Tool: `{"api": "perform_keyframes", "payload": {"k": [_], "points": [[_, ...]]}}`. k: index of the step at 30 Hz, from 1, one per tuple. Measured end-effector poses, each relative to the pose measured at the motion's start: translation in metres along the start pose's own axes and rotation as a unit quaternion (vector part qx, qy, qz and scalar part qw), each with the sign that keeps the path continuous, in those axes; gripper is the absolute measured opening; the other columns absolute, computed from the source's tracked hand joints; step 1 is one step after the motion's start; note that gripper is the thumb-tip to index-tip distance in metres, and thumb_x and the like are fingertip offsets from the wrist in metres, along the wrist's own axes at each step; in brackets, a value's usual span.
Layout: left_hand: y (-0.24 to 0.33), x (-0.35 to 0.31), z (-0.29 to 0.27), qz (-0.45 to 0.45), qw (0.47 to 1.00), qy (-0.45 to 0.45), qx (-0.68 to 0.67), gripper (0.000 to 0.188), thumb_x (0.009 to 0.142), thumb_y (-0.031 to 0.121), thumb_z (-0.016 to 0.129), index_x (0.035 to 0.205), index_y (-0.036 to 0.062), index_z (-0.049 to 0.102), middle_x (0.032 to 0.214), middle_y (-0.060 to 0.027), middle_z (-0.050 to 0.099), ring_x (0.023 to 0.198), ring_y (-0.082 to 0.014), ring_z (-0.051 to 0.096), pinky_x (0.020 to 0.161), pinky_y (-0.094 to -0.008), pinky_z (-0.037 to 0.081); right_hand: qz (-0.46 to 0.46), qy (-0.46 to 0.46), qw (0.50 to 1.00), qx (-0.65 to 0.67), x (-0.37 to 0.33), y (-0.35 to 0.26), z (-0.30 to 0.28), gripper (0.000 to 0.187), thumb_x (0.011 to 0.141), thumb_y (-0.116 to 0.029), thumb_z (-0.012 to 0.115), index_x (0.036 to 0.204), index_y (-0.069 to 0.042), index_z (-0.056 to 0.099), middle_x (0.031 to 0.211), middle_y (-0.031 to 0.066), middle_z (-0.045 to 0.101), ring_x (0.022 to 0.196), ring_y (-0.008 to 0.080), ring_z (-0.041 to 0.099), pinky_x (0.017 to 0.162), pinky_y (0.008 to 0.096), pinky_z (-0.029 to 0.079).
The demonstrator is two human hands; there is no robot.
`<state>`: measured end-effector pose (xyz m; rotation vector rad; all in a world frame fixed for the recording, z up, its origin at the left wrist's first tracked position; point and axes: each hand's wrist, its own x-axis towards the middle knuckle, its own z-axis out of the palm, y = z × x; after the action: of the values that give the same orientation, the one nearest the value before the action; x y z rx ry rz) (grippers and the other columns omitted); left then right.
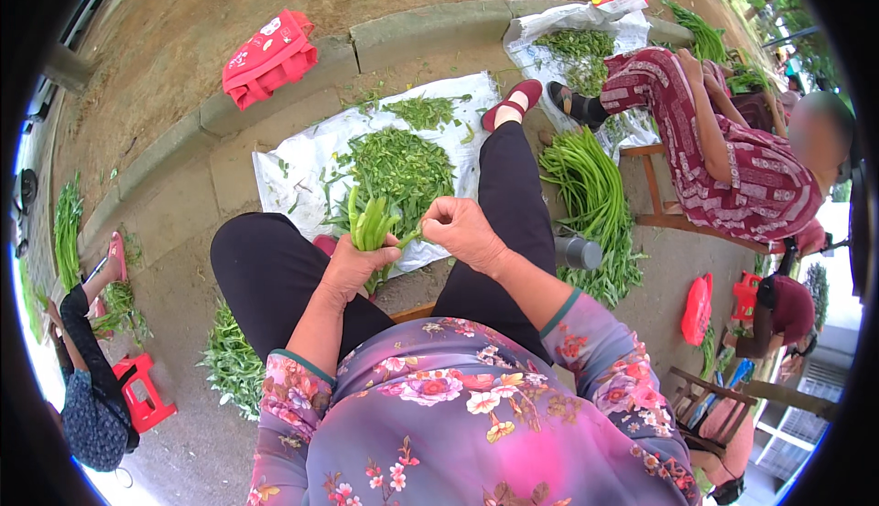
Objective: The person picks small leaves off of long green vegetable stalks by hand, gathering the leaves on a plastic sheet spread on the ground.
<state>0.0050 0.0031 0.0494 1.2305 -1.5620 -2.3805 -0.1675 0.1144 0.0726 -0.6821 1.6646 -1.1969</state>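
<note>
Above my lap, my left hand [351, 266] is closed round a small bunch of green leafy stems [370, 222], the thick pale ends pointing up and the leaves hanging below the fist. Just to the right, my right hand [465, 231] has thumb and forefinger pinched together at a thin leafy piece that reaches toward the bunch. Whether that piece is still attached to a stem, I cannot tell. Beyond both hands, a heap of plucked green leaves [403, 167] lies on a white plastic sheet [286, 174] between my feet.
Long-stemmed greens [586, 176] lie right of my leg beside a grey bottle [579, 252]; more greens [233, 359] lie at left. A red bag [270, 57] rests by the kerb [444, 34]. A person in patterned maroon clothes [723, 167] sits at right; another sits far left near a red stool [142, 391].
</note>
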Motion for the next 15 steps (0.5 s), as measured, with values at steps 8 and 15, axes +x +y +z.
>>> {"api": "perform_keyframes", "payload": {"k": [8, 15], "points": [[-0.006, 0.003, -0.004, 0.039, 0.997, 0.044, -0.058, 0.02, 0.073, 0.005, 0.073, 0.091, 0.0016, 0.063, 0.073, 0.0006, 0.059, 0.06, -0.0078, 0.05, 0.054, -0.0221, 0.04, 0.034, 0.096, 0.953, 0.284, 0.006, 0.014, 0.034, 0.005, 0.081, -0.004, 0.057, 0.077, -0.002, 0.059, 0.069, -0.0039, 0.052, 0.059, 0.003, 0.042, 0.052, 0.0205, 0.036], [-0.008, 0.004, 0.001, 0.046, 0.994, 0.068, -0.074, 0.019, 0.073, 0.005, 0.073, 0.09, 0.0024, 0.063, 0.073, 0.0009, 0.058, 0.059, -0.0076, 0.049, 0.053, -0.0221, 0.039, 0.01, 0.157, 0.962, 0.226, 0.014, 0.022, 0.039, 0.005, 0.083, -0.006, 0.058, 0.079, -0.003, 0.058, 0.07, -0.0013, 0.054, 0.058, 0.0052, 0.046, 0.053, 0.0213, 0.039]]}}
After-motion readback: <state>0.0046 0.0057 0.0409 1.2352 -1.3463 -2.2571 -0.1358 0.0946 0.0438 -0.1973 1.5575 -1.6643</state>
